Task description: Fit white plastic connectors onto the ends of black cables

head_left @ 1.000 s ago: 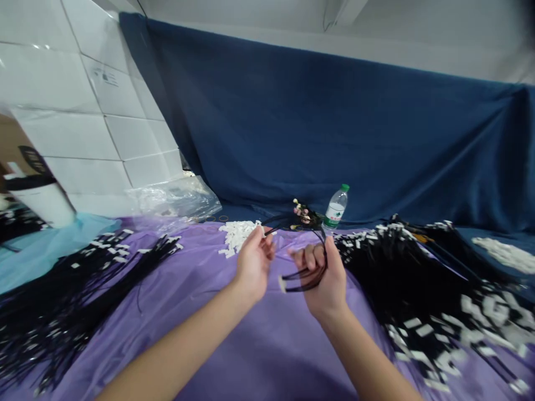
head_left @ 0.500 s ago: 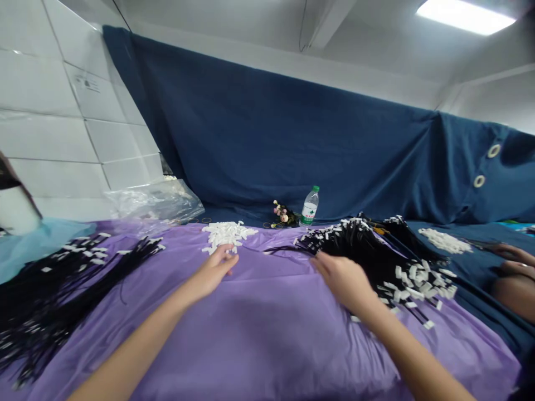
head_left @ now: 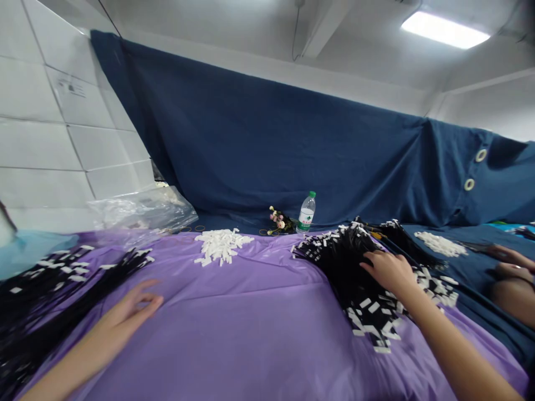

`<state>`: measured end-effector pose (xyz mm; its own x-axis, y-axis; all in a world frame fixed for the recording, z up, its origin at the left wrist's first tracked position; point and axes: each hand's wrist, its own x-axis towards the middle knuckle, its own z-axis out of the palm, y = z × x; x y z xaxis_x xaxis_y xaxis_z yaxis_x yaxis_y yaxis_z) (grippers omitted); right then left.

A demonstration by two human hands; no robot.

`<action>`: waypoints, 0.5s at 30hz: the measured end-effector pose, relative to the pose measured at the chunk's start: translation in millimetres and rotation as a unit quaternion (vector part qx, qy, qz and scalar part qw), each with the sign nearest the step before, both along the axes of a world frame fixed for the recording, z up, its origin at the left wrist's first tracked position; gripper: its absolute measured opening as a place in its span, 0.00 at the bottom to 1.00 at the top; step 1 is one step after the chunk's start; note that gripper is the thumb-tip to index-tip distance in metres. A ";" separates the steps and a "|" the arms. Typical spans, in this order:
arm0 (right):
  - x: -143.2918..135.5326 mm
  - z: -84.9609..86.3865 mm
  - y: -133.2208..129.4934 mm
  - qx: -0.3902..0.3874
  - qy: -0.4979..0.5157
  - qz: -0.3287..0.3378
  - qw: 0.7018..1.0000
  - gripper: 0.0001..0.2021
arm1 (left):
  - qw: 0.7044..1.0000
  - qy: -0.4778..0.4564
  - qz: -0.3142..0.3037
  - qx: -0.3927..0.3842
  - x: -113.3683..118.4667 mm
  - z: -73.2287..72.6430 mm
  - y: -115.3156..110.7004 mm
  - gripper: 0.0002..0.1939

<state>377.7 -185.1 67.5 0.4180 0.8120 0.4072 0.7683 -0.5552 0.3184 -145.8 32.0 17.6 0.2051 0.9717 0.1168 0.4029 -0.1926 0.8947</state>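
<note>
My right hand (head_left: 389, 269) rests palm down on a big heap of black cords with white tags (head_left: 359, 267) at the right of the purple table cover (head_left: 251, 328); its fingers lie on the cords and I cannot see a grip. My left hand (head_left: 130, 309) lies low on the purple cover, fingers spread and empty, next to a second heap of black tagged cords (head_left: 50, 289) at the left. A small pile of loose white tags (head_left: 220, 245) sits between the two hands, farther back.
A water bottle (head_left: 306, 212) and a small flower sprig (head_left: 278, 220) stand at the back against the blue drape (head_left: 292, 145). A clear plastic bag (head_left: 142, 209) lies back left. Another person's hands (head_left: 507, 262) and another white pile (head_left: 441, 243) are at the right.
The looped black cords I held a second ago are no longer in my hands. My right hand went right onto the big heap; my left hand pulled back and left, away from the white tags.
</note>
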 end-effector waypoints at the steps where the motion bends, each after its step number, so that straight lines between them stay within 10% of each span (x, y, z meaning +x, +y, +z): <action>1: -0.3 -4.6 -2.3 0.000 -0.003 0.000 1.000 0.13 | 1.000 0.001 0.011 0.006 -4.9 -2.4 2.6 0.21; 9: -35.2 -16.3 -8.2 0.064 0.024 0.119 0.991 0.19 | 0.991 0.114 0.016 0.064 -45.0 28.6 19.9 0.18; 15: -76.2 -63.5 0.7 0.091 0.123 0.297 0.943 0.18 | 0.981 0.166 0.054 0.080 -65.0 59.4 61.3 0.13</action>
